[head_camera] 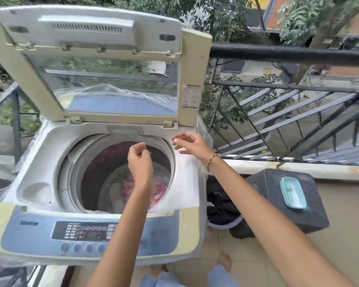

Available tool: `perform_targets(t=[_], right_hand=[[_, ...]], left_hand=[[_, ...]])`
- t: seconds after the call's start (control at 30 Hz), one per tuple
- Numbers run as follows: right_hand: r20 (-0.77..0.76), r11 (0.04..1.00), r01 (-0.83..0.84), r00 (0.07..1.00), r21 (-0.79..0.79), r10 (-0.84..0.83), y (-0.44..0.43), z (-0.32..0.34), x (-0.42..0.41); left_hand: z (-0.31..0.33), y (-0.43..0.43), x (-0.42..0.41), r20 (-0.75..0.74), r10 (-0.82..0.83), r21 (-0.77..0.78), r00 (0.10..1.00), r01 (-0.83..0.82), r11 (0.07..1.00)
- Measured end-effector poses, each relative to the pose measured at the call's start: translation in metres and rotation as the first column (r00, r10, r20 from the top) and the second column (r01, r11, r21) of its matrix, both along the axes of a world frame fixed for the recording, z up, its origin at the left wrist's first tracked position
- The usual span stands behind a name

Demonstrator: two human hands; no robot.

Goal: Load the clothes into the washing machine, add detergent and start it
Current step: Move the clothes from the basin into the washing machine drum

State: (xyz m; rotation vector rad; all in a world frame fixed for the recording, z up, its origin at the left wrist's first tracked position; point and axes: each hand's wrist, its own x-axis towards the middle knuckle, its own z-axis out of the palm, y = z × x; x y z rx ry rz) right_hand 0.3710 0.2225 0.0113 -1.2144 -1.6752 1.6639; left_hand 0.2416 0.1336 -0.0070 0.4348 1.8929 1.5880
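Hands (140, 160) over drum (87, 162); clothes (131, 189), seemingly pink.

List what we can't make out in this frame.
- Control panel labels, head view: blurred, too small, partly behind the left forearm.
- Drum load: left hand covers part of the clothes.
- Basket contents: dark pile, machine edge cuts it off.
- Detergent: none identifiable; blue tray contents unclear.
- Right hand: motion-blurred.
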Motion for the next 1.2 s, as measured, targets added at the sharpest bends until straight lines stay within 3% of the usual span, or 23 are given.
perform_targets(t=[0.13,0.23,0.43,0.57,0.73,0.87,1.0,1.1,1.2], right_hand=[[-0.011,0.99,0.121,0.992,-0.069,-0.122,0.014,-0.006,0.059],[-0.006,0.965,0.225,0.974,-0.133,-0.228,0.025,-0.023,0.111],[0.059,0.859,0.415,0.907,-0.301,-0.417,0.044,-0.086,0.196],[0.175,0.753,0.506,0.86,-0.421,-0.48,0.056,-0.162,0.236],[0.362,0.54,0.594,0.799,-0.596,-0.48,0.059,-0.291,0.273],[0.527,0.593,0.645,0.754,-0.483,-0.391,0.055,-0.396,0.283],[0.618,0.631,0.618,0.74,-0.469,-0.265,0.054,-0.484,0.289],[0.695,0.697,0.598,0.691,-0.396,-0.198,0.05,-0.523,0.288],[0.764,0.776,0.576,0.613,-0.256,-0.203,0.046,-0.538,0.287]], left_hand=[[0.014,0.028,0.09,0.035,-0.152,0.123,0.988,0.146,0.982],[0.004,0.048,0.151,0.045,-0.272,0.105,0.961,0.266,0.958],[-0.068,0.077,0.238,0.166,-0.398,-0.168,0.902,0.424,0.89],[-0.152,0.087,0.262,0.274,-0.361,-0.385,0.891,0.446,0.808],[-0.286,0.076,0.266,0.298,-0.26,-0.559,0.919,0.388,0.733],[-0.359,0.075,0.26,0.284,-0.219,-0.633,0.933,0.354,0.688],[-0.415,0.076,0.255,0.296,-0.236,-0.648,0.926,0.376,0.662],[-0.45,0.073,0.257,0.312,-0.289,-0.658,0.905,0.426,0.621],[-0.469,0.068,0.262,0.391,-0.228,-0.655,0.892,0.444,0.612]])
